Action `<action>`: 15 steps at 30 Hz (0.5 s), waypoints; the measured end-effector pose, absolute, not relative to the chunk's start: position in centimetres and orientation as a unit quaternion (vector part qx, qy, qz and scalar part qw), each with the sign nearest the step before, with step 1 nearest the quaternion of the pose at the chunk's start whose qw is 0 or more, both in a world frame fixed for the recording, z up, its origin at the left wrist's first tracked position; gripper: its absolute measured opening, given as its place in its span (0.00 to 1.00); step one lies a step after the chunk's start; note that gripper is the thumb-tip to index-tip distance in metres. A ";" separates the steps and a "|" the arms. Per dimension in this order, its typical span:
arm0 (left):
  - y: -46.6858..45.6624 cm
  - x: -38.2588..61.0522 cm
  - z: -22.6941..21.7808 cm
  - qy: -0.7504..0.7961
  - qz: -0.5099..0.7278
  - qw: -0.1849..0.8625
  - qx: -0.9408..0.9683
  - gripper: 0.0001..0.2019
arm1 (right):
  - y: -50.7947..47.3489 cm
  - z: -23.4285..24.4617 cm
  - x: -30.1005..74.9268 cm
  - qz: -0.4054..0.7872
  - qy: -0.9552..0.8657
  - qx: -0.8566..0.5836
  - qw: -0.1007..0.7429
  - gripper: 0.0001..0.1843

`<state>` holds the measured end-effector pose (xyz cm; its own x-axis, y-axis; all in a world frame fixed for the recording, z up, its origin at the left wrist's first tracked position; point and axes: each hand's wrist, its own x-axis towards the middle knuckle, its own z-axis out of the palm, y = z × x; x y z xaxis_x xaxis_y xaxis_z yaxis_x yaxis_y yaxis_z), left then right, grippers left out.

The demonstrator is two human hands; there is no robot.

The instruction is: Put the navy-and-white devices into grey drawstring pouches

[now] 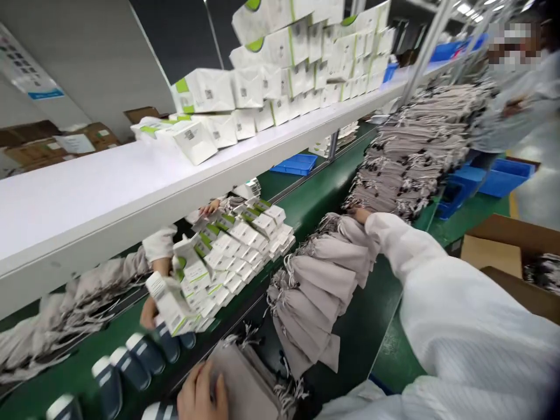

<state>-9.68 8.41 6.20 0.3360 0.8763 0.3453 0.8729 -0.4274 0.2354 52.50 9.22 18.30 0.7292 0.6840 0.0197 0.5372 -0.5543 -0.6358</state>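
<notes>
Plump grey cloth drawstring pouches (322,267) between hands. Near end: left hand (203,392) on flat grey pouches (245,376). Far end: right hand (360,214). Can't tell either grip. Rightward: brown cardboard carton (534,234), dark-and-white items (545,273) inside.

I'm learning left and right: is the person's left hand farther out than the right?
No, the left hand is at the nearer bags, while the right hand is at farther bags.
</notes>
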 end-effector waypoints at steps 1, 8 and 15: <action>8.0 -9.5 6.6 0.541 0.222 -0.016 0.811 0.19 | 8.8 18.6 52.0 0.101 -0.353 -0.869 0.332 0.07; 7.0 -9.0 7.7 0.528 0.266 0.008 0.806 0.08 | 3.6 21.8 35.6 0.100 -0.559 -0.665 0.486 0.10; 5.2 -8.8 8.2 0.543 0.243 0.020 0.804 0.07 | 3.9 19.9 14.2 0.357 -0.741 -0.428 0.375 0.11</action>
<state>-8.85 5.25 8.22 0.2931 0.8819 0.3692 0.8627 -0.4104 0.2954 14.21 3.94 19.86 -0.3535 0.9013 0.2506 0.3668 0.3799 -0.8492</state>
